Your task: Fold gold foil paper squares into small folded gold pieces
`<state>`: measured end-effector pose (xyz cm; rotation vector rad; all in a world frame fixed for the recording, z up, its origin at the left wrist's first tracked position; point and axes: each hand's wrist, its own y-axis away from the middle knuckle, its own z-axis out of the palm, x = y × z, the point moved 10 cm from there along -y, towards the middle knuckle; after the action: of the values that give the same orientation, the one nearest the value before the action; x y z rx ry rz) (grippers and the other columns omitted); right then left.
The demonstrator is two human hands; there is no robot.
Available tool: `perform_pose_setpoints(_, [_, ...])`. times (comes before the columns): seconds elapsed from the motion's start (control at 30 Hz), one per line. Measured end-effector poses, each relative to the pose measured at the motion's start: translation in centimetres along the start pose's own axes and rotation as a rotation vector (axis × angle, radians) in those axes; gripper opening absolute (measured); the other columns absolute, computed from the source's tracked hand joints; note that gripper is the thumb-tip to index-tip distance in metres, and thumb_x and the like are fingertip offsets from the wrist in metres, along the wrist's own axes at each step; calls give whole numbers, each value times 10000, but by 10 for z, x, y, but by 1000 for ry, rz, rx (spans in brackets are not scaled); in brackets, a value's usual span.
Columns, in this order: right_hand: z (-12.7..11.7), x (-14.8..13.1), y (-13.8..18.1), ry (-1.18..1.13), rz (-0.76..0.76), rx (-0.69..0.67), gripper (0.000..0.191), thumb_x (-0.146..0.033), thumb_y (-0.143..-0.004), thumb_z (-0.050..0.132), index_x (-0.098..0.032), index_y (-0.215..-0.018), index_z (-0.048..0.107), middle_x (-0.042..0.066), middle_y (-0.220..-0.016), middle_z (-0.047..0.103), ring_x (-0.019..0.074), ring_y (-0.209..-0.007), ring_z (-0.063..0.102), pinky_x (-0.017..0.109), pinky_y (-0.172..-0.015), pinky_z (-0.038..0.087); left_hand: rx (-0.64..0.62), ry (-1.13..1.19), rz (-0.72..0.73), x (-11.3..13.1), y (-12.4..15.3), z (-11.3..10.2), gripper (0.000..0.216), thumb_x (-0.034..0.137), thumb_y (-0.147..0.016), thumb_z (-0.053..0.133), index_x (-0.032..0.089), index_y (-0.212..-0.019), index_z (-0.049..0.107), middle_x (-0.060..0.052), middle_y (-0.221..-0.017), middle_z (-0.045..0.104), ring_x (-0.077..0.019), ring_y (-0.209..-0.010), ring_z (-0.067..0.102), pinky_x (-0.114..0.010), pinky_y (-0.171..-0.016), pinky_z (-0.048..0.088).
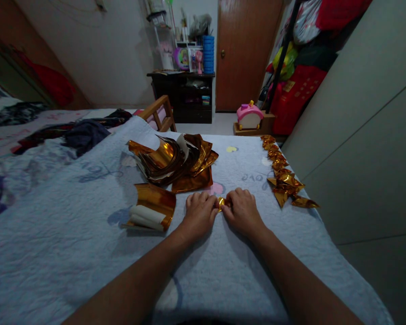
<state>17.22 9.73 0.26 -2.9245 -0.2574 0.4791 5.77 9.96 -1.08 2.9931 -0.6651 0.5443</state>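
Between my two hands, low over the blue bedspread (223, 271), is a small piece of shiny gold foil paper (221, 204). My left hand (200, 208) pinches its left side, and my right hand (242, 209) pinches the right side. Most of the foil piece is hidden by the fingers. Left of my left hand lies a curled stack of gold foil sheets (155, 198) with a pale backing. Beyond it is a larger heap of curved gold foil sheets (162, 155). Folded gold foil pieces (287, 183) form a row along the right edge.
A pale cabinet (365, 135) stands close along the right side of the bed. Dark crumpled clothes (88, 135) lie at the left. Past the far edge are a wooden chair (165, 110), a pink toy case (249, 115) and a dark shelf unit (189, 99).
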Motion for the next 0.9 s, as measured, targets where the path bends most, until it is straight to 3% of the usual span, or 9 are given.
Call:
perform_pose_setpoints(0.1, [0, -2, 1, 26, 15, 8, 272, -454, -943, 592, -188, -897, 623, 87, -973, 628, 261, -924, 518, 372, -799, 318, -36, -16, 4, -2, 0, 2, 117, 247, -971, 520, 234, -1056, 600, -60, -1130, 599, -275, -1076, 485, -437, -974, 349])
perform_pose_setpoints(0.43, [2, 2, 2, 82, 99, -46, 283, -465, -898, 631, -196, -982, 620, 104, -1034, 602, 301, -995, 516, 398, -825, 347, -48, -58, 29, 0, 2, 4, 160, 223, -989, 450, 223, -1093, 572, -75, -1144, 584, -274, -1063, 476, -432, -968, 355])
perform_pose_setpoints(0.7, [-5, 23, 3, 42, 163, 33, 350, -414, -861, 685, -249, -1165, 634, 112, -1223, 567, 323, -1144, 503, 483, -993, 339, -42, -27, 9, -1, 2, 4, 169, 237, -985, 472, 245, -1101, 595, -65, -1148, 579, -273, -1043, 467, -430, -951, 350])
perform_pose_setpoints(0.9, [-4, 45, 2, 53, 213, 36, 351, -392, -895, 646, -289, -1231, 627, 104, -1259, 558, 324, -1184, 499, 512, -1029, 322, -43, -11, 0, -1, 2, 4, 168, 229, -973, 490, 243, -1096, 604, -60, -1137, 582, -272, -1064, 464, -434, -980, 343])
